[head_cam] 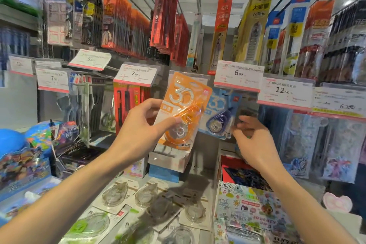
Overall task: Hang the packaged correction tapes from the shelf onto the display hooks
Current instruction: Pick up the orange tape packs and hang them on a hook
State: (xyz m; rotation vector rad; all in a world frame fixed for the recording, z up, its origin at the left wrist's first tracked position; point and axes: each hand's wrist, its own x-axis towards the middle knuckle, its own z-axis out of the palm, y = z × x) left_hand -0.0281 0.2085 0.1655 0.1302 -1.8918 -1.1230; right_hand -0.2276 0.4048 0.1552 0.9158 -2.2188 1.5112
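Hands: left hand (pixel 145 125) pinched the orange correction tape pack (pixel 183 112) near its lower left edge, thumb on the front; right hand (pixel 252 134) reached in just right of the blue correction tape pack (pixel 220 114), fingers loosely curled, blurred, grip impossible to tell.
Landmark: orange correction tape pack, held up and tilted, top leaning right.
Right of it: blue correction tape pack, touching or overlapping the orange one's edge, hung under the 6.00 price tag (pixel 238 75).
Left of it: 7.80 price tag (pixel 135 74), with red and black pen packs (pixel 126 105) below.
Below it: white and blue box (pixel 168 166) on the shelf (pixel 200 180); further down, loose clear correction tape packs (pixel 126 196) lay flat on the shelf, not yet hung.
Step in hand, as judged: bringing the orange pack to a hook beside the blue one.
Doing it well: straighten the pack first, line up the hang hole at its top with the hook tip, then slide it straight back; steady the hook or the blue pack with the right hand so nothing swings off.
Hidden: hook itself behind the price tags, not seen; hang hole on the orange pack not made out.
Cut off: lower packs on the shelf by the frame edge.
Hard to read: small print on tags and packaging; left side of the display smeared by motion blur.
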